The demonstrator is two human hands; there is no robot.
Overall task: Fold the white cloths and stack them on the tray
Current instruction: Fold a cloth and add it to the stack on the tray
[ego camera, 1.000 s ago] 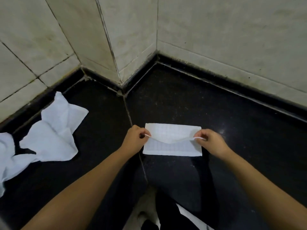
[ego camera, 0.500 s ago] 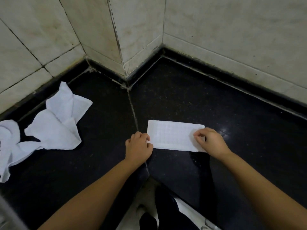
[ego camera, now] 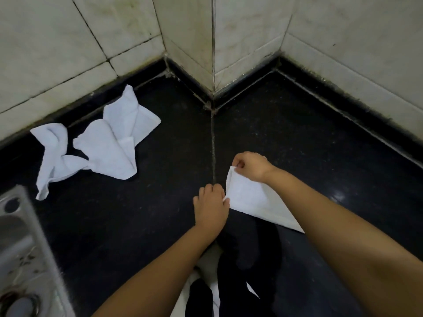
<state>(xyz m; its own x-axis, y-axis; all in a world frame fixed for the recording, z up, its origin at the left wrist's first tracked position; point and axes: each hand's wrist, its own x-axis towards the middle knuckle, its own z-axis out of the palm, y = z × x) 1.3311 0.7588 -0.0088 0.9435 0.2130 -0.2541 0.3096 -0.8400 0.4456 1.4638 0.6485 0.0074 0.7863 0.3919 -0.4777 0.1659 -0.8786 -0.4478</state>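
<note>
Pinching the folded white cloth [ego camera: 248, 196] at two corners, your left hand [ego camera: 211, 208] and right hand [ego camera: 250, 165] hold it on the glossy black counter [ego camera: 142, 216]. Two crumpled, soft cloths [ego camera: 107, 143] lie well apart at left, near one steel sink [ego camera: 20, 255] and pale wall tiles [ego camera: 57, 42].

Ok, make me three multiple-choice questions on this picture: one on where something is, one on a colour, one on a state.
1. Where do the loose cloths lie?
A. left of the hands
B. right of the hands
C. in the sink

2. What colour is the counter?
A. white
B. black
C. green

3. How is the folded cloth held?
A. by neither hand
B. by the left hand and right hand, a corner each
C. by one hand

Answers: 1 A, they lie by the left wall; 2 B, dark polished stone; 3 B, both pinch corners.
</note>
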